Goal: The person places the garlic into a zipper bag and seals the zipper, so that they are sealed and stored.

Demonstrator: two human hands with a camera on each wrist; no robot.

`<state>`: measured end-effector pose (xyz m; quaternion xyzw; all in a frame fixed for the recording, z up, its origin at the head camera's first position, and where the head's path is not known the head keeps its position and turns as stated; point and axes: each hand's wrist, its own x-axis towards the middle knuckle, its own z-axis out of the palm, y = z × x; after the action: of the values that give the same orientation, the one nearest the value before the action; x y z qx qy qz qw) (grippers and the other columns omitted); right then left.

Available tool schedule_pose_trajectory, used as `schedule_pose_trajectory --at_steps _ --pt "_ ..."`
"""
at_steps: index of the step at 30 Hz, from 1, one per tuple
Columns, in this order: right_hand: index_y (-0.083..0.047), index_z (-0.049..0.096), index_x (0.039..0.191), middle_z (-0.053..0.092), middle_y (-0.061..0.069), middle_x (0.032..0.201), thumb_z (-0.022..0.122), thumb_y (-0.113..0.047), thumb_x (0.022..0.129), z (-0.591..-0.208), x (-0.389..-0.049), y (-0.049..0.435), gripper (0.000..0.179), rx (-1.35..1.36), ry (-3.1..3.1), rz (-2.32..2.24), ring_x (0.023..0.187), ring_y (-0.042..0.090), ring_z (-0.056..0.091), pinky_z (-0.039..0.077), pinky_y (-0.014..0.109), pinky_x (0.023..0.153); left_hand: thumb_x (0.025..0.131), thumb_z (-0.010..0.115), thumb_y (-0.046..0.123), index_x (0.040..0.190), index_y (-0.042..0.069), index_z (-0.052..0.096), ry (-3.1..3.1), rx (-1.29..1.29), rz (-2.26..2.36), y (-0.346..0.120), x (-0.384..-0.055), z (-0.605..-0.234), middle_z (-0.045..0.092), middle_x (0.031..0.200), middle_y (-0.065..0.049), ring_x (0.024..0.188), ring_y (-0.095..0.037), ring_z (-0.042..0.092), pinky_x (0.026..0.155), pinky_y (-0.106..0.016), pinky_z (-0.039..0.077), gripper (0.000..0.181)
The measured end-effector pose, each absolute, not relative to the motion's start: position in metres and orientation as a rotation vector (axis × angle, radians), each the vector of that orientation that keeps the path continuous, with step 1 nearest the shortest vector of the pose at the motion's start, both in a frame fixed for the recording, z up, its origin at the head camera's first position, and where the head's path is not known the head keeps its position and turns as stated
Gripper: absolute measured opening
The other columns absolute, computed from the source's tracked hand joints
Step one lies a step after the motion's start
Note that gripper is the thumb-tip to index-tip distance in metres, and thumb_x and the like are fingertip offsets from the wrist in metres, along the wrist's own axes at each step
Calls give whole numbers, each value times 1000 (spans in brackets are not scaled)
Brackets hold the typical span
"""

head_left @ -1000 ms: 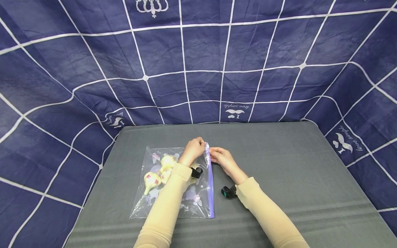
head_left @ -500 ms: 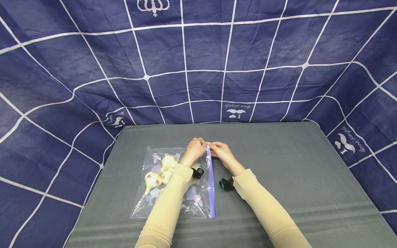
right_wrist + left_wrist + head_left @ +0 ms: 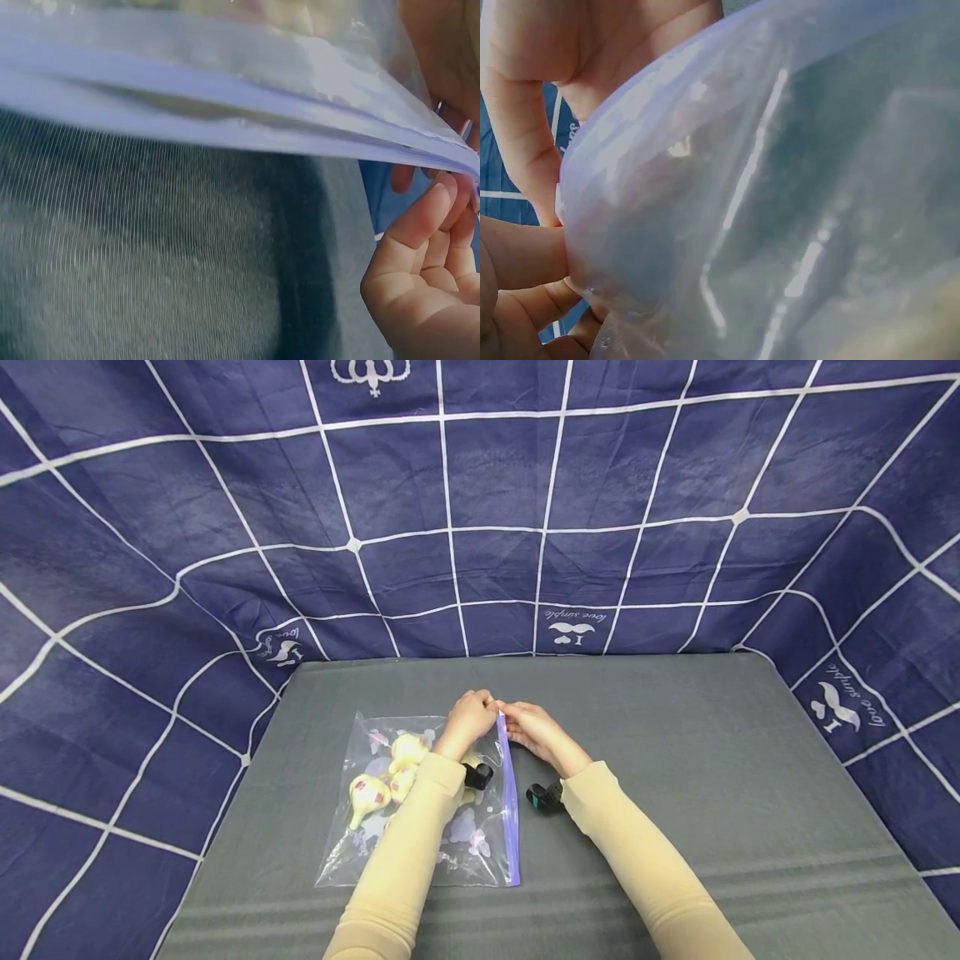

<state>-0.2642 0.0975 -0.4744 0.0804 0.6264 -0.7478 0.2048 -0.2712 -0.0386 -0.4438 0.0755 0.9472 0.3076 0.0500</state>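
Note:
A clear zip bag (image 3: 465,852) with a purple zip strip (image 3: 512,835) lies flat on the grey table, its strip edge to the right. Inside it are several cream, garlic-like bulbs (image 3: 369,797) with red marks; the left forearm covers part of them. My left hand (image 3: 467,724) pinches the bag's far corner beside the strip. Just right of it, my right hand (image 3: 538,733) pinches the strip's far end between thumb and fingers. A small white piece sits at that end, mostly hidden by fingertips. In the right wrist view, the strip's two purple bands (image 3: 247,124) stand slightly apart along the middle.
Grey cloth covers the table (image 3: 675,752), which extends to the right of the bag. A blue curtain (image 3: 495,510) with white grid lines encloses the back and sides. Black cameras (image 3: 543,795) are strapped to both wrists.
My right hand has shifted up and left to the strip's far end, its fingertips now meeting the left hand's and covering more of the white piece. The left hand and bag stay nearly still.

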Motion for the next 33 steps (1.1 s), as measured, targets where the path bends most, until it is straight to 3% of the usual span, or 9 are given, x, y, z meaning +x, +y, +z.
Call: schedule_pose_trajectory --at_steps 5,16,33 --pt "-4 50 107 55 -3 83 47 -17 102 -473 -265 96 14 230 1615 -2126 71 5 53 48 15 65 97 54 21 80 9 59 2888 199 950 -39 -270 -443 60 93 -12 91 -30 58 79 -45 46 21" --pt "-3 53 107 54 -3 80 46 -12 98 -474 -260 96 14 240 1550 -2171 70 4 51 46 14 65 95 58 19 74 9 56 2903 137 1037 -36 -268 -443 60 92 -11 92 -32 61 83 -47 45 24" --pt "-8 54 95 58 -2 82 45 -8 98 -488 -234 90 9 155 1443 -2212 74 6 56 50 17 69 97 57 19 79 7 57 2887 115 1080 -46 -269 -445 59 93 -12 85 -30 58 84 -45 46 21"
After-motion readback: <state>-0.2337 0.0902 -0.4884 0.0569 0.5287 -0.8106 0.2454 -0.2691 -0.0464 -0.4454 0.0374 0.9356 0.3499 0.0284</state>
